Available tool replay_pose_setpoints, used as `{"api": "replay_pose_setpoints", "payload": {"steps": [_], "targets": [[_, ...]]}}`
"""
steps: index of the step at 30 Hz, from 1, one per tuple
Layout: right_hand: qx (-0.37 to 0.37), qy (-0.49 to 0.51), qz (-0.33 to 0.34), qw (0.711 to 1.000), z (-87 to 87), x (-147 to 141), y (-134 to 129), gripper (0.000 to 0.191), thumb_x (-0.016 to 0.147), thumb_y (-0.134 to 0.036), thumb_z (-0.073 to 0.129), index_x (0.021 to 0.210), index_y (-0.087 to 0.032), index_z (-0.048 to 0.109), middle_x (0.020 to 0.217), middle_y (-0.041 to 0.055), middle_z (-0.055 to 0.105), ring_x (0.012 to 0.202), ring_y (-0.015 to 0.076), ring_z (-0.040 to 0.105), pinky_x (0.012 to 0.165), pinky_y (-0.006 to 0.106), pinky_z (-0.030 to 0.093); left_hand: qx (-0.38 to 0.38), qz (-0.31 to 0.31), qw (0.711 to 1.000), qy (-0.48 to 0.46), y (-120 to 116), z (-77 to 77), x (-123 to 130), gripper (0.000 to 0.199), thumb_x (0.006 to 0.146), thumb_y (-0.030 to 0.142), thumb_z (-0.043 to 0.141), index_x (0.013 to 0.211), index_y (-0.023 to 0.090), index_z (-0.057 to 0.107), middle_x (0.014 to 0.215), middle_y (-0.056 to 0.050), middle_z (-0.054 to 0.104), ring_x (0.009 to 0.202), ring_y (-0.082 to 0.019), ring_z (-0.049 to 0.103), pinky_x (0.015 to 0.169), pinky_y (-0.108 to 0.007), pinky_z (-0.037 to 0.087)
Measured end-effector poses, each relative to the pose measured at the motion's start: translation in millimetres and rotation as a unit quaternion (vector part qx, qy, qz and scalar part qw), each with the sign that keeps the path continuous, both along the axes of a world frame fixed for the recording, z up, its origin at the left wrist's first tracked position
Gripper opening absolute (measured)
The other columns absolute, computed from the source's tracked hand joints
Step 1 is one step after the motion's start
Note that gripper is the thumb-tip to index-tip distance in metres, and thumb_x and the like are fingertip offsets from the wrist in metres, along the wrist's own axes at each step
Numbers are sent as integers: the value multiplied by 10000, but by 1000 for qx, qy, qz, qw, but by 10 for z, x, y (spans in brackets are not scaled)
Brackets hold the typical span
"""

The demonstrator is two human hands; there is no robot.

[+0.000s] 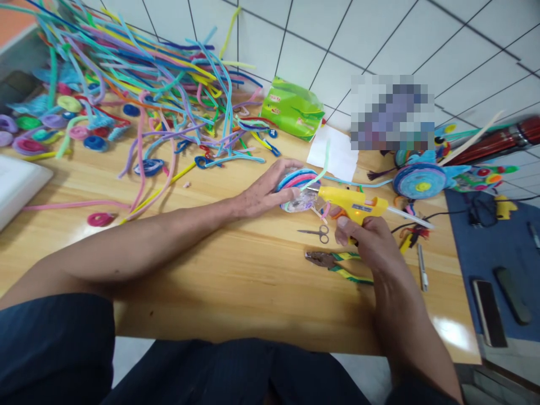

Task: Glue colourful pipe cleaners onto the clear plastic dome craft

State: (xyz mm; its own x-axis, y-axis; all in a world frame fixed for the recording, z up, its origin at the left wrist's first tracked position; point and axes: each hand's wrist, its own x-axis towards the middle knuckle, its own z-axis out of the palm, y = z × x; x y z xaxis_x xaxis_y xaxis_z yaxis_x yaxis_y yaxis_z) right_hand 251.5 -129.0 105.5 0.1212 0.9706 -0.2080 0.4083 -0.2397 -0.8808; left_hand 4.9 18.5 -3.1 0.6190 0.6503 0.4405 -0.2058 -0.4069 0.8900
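Note:
My left hand (pixel 272 188) grips a round craft piece (pixel 297 179) wound with blue and pink pipe cleaners, its lower part pale and bare. A light green pipe cleaner (pixel 324 163) sticks up from the piece. In my right hand (pixel 363 233) is a yellow hot glue gun (pixel 348 199), a clear glue stick (pixel 409 215) poking out of its back. The nozzle meets the lower part of the round piece; whether glue comes out I cannot tell. Just below lie small scissors (pixel 318 232) and pliers (pixel 337 263) with green and yellow handles.
A heap of colourful pipe cleaners (pixel 169 79) and coiled discs covers the back left. Behind my hands stand a green packet (pixel 293 109) and white paper (pixel 333 154). At right are a finished-looking blue disc figure (pixel 422 180), a black cord and a utility knife (pixel 422 267).

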Motion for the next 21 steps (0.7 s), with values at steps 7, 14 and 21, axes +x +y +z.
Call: {"api": "replay_pose_setpoints", "payload": {"steps": [7,14,21], "targets": [[19,6,-13,1000,-65,66,-18,432,846,-662,890,768,-252,779,585,2,590,668,229,616,699,381,533,7,-2,1000,5,8,-7,4,642,1066,635,745,1555,271,545,1557,-142,650,1451,-340,663,1311,-575,536],[7,26,-12,1000,-62,8,-14,482,815,-703,913,764,-257,737,589,-10,566,615,204,576,658,367,522,7,0,1000,7,-5,18,-4,672,1062,653,745,1553,244,540,1554,-153,645,1449,-335,673,1305,-555,545],[15,27,-25,999,-56,18,-23,458,824,-684,917,843,-247,781,582,-21,579,567,177,496,606,357,467,21,-5,1000,3,-12,54,-11,626,1083,629,722,1545,249,540,1564,-155,646,1468,-337,664,1312,-554,546]]}}
